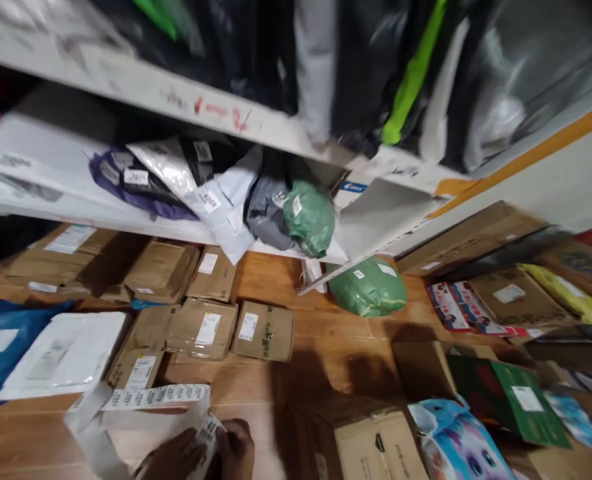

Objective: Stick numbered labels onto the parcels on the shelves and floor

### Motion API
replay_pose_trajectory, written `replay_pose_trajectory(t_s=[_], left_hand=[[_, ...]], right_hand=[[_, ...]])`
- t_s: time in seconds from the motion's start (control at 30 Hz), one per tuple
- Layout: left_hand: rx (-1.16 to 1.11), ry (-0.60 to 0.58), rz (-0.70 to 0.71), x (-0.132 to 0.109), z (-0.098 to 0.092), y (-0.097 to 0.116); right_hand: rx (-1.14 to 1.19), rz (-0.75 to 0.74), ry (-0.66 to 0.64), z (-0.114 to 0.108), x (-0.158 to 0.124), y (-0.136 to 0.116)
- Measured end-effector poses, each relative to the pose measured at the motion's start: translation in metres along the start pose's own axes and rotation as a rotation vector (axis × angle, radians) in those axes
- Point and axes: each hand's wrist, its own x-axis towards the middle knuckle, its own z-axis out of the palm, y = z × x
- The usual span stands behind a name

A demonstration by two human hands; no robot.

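Note:
At the bottom of the head view, a long white strip of printed labels (159, 396) loops out from my hands. My left hand (173, 457) is closed around the strip, its fingers lying over the backing. Close beside it, my right hand (237, 448) pinches at the strip's edge, thumb and fingers together. Whether a single label has come loose there is too blurred to tell. Just beyond the strip lie taped brown cardboard boxes (263, 331) with white labels, and a white parcel (66, 353) rests to their left.
A white shelf (141, 87) crosses above, with bagged parcels on it, among them a green bag (309, 217). Another green bag (369, 287) sits on the wooden floor (321, 333). A large carton (376, 447) stands right of my hands, beside a blue cartoon-print bag (461, 440).

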Motion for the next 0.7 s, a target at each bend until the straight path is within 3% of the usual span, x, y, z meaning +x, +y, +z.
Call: replay_pose_trajectory(t_s=[0.13,0.23,0.33,0.43,0.57,0.7], left_hand=[[-0.035,0.010,-0.017,0.069,0.025,-0.053],[-0.041,-0.025,-0.015,0.122,0.057,-0.078],[-0.048,-0.161,0.154,0.172,0.097,-0.090],[0.109,-0.226,0.354,0.218,0.135,-0.091],[0.424,-0.025,0.598,0.272,0.173,-0.084],[0.633,0.151,0.675,0.312,0.197,-0.086]], right_hand=[[-0.100,-0.015,-0.097,0.019,0.060,0.047],[-0.125,-0.049,-0.098,0.021,0.118,0.080],[-0.129,-0.091,-0.013,-0.005,0.187,0.112],[-0.160,-0.129,0.068,-0.053,0.254,0.129],[-0.245,-0.129,0.009,-0.105,0.309,0.129],[-0.305,-0.128,-0.020,-0.112,0.327,0.127]])
